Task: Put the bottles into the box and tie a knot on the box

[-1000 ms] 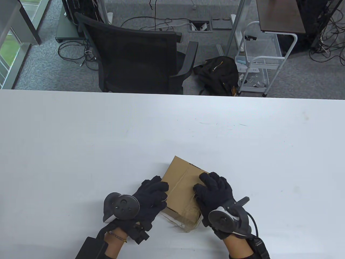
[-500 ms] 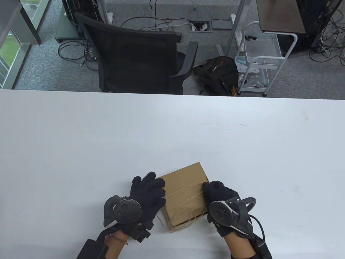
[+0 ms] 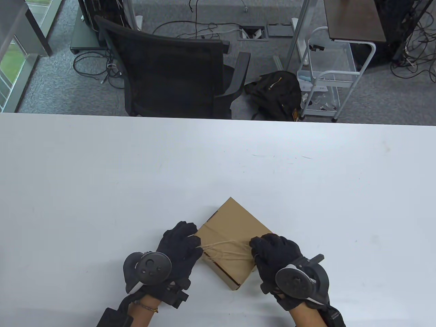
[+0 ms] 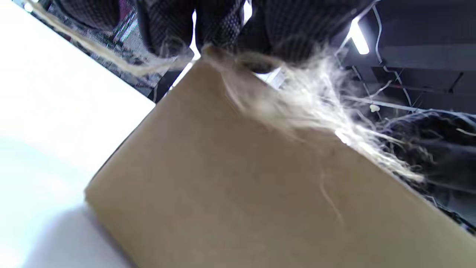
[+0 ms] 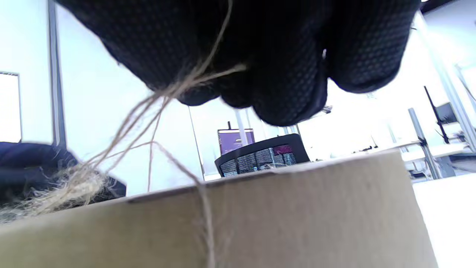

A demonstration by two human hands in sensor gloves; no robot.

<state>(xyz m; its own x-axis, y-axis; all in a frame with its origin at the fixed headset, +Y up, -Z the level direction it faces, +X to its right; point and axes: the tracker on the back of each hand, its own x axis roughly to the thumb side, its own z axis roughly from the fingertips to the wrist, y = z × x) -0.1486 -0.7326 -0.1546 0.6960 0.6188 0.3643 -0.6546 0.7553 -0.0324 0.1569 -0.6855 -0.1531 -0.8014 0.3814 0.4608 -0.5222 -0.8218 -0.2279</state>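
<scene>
**Twine Held Across the Closed Box**

While both hands flank the cardboard box (image 3: 231, 243), each pinches the twine (image 3: 224, 248) that spans its top. The left hand (image 3: 178, 247) sits at the box's left corner with fingertips curled onto the strands; in the left wrist view the frayed fibres bunch directly under the gloved fingers (image 4: 167, 26) at the box edge (image 4: 238, 178). The right hand (image 3: 277, 253) sits at the box's right corner, fingers curled; the right wrist view shows several strands (image 5: 148, 123) drawn up into the closed fingers (image 5: 260, 56), with one strand running down over the near wall of the box (image 5: 230, 227).

The box lies closed on the white table (image 3: 102, 177), near the table's front edge, resting diamond-wise with one corner pointing away from the person. The bottles cannot be seen.

Compared with half a second ago:
- The box has turned; it lay with its long side roughly square to the hands, and now a corner faces the far side.
- The loose bundle of twine then trailing at the front of the box is now taken up and stretched between the two hands.
- The left hand, then resting with spread fingers against the side, now grips the strands.

A black office chair (image 3: 170, 75) stands beyond the table.
</scene>
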